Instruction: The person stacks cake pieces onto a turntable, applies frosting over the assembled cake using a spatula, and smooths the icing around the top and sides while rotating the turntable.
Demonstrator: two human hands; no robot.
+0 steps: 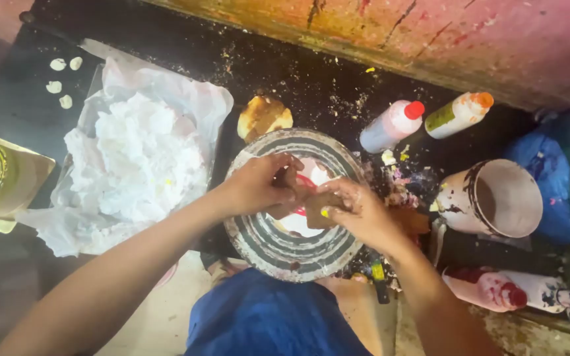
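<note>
Left hand (258, 184) and right hand (357, 211) meet over a round striped turntable (278, 250), both pinched closed on small brown blocks (318, 207) above a white-and-red piece. Left: white paste heap (140, 165) on plastic. Right: two squeeze bottles (390, 126), tipped cup (493, 198) on dark counter (285, 72).

To your left a heap of white paste (141, 158) lies on plastic sheet; two squeeze bottles (390, 126) rest on the black tabletop (285, 72) beside a tipped, paint-smeared cup (493, 198).
</note>
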